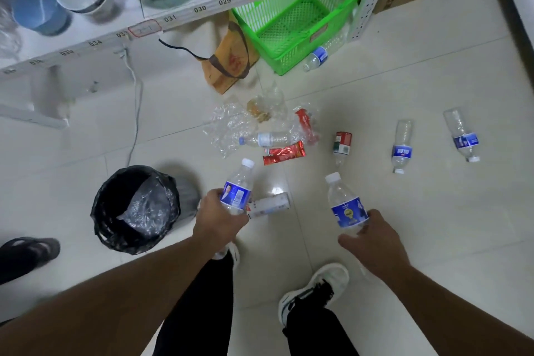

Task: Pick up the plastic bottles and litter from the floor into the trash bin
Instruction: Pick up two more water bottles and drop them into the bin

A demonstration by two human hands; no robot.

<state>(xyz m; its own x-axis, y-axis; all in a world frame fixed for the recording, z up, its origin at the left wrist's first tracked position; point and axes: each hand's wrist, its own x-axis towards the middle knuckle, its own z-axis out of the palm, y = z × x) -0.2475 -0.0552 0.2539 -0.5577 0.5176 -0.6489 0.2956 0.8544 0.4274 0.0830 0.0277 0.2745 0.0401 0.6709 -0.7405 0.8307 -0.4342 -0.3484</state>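
- far left, black-lined trash bin [135,208] on the tile floor [419,240], mouth open upward, crumpled clear plastic inside; near enough to the left side for a short drop, by the look of it.
- just right of the bin, left hand [221,218] wrapped around the lower half of a blue-labelled bottle [237,186], fingers curled on the body, white cap pointing up and away; likely gripped low so the bottle can tip neck-first into the liner.
- beneath that hand, a pale bottle or carton [270,205] lying flat on the floor, partly hidden, not yet lifted.
- centre, a heap of clear wrapping [228,127] with a clear bottle [268,139] and red snack wrappers [284,153] on the tile, untouched.
- right of centre, right hand [372,240] grasping the base of a second blue-labelled bottle [345,205], thumb and fingers closed around it, cap tilted up-left; held clear of the floor, probably ready for the same trip to the bin.
- just beyond, a red-and-green-labelled bottle [341,147] on its side.
- further right, two more blue-labelled bottles [402,150] [462,136] lying well apart from both hands.
- top right, another bottle [319,56] against a green crate [297,23] under the shelf [202,6].
- most litter judged to be still down.
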